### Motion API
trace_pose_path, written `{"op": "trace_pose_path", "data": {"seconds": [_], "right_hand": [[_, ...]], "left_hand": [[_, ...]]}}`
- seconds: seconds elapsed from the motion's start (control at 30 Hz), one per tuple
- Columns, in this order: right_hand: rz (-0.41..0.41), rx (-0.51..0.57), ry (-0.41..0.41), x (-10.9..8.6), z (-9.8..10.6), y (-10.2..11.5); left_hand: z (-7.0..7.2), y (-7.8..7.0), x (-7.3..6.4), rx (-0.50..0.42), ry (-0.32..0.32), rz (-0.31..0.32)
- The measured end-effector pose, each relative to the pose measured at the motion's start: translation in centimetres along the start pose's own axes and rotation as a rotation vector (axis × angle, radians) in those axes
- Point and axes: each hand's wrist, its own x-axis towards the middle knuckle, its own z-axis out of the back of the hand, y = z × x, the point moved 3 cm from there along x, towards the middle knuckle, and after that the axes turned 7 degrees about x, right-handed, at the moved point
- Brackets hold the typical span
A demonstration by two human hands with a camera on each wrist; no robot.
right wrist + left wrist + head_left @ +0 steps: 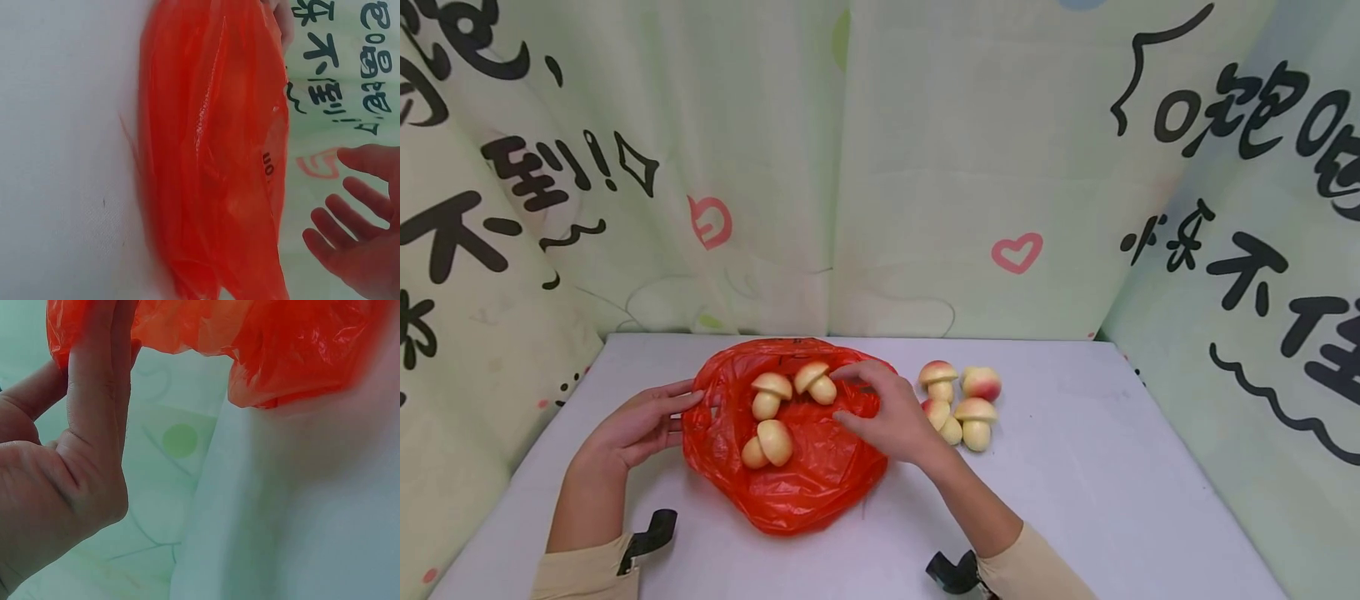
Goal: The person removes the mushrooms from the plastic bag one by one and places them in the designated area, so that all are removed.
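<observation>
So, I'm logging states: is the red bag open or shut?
Open. In the head view, the red bag gapes wide, and three mushroom-shaped pieces show inside it.

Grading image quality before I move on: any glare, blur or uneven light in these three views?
Head: bright, fairly even light, mushroom-shaped pieces clear, small glints on the red bag; left wrist: dimmer, the bag's edge blurred at right, soft shading on the tabletop below it; right wrist: also dim, a pale glare streak along the bag's folds.
</observation>
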Motion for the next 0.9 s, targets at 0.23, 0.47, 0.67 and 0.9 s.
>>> {"op": "trace_pose_path", "data": {"seconds": [0.23,0.47,0.67,0.9], "right_hand": [[-0.017,0.014,0.068,0.8,-1.4,0.3],[-0.022,0.03,0.133,1.4,-2.6,0.6],[0.003,0.034,0.183,1.8,-3.8,1.1],[-0.032,-0.01,0.239,2.0,-5.0,1.2]], "left_hand": [[0.1,0.0,0.0,-0.003,-0.003,0.005],[-0.1,0.0,-0.1,0.004,-0.005,0.005],[-0.2,-0.1,-0.2,0.0,-0.008,0.003],[-0.1,0.0,-0.1,0.005,-0.01,0.002]]}}
